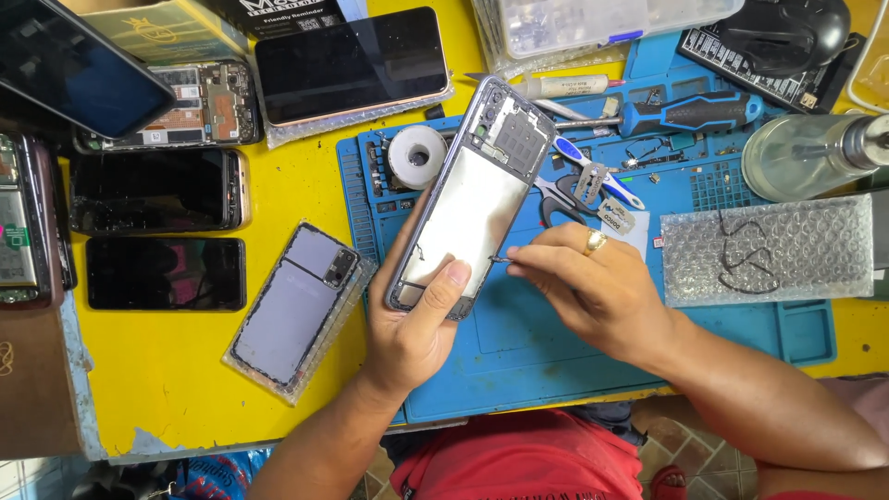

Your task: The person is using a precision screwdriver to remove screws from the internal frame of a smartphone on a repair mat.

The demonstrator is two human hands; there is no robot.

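- The left hand (pixel 414 326) grips an opened phone frame (pixel 472 199) over the blue work mat (pixel 519 343), fingers curled behind it and thumb pressed on its lower edge.
- The right hand (pixel 593 287), at three o'clock from the frame, pinches a thin metal tool (pixel 501 260), probably tweezers, tip at the frame's right edge.
- The step looks like picking or prising something small at that edge; next calls for a steady frame and a fine, light pull.
- A purple back cover (pixel 294 306) lies at nine o'clock.

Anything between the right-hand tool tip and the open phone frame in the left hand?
Nothing visible. The right hand holds a thin tool whose tip meets the edge of the phone frame, gripped by the left hand.
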